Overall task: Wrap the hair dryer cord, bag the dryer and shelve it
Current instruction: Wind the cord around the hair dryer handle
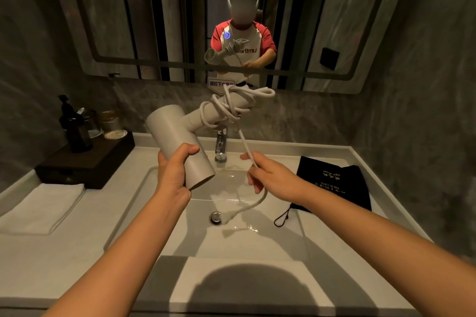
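Over the white sink [164,216], the left hand [173,173] has its fingers curled tight around the barrel of the hair dryer [180,144], handle pointing far and right. Several cord [246,148] loops wrap that handle; the right hand [268,175] pinches the loose length, plug dangling near the drain [215,217]. At right lies the black bag [334,185], its gold lettering too small to read. The faucet [220,147] stands behind; a folded towel [41,207] and tray [85,162] of bottles sit left.
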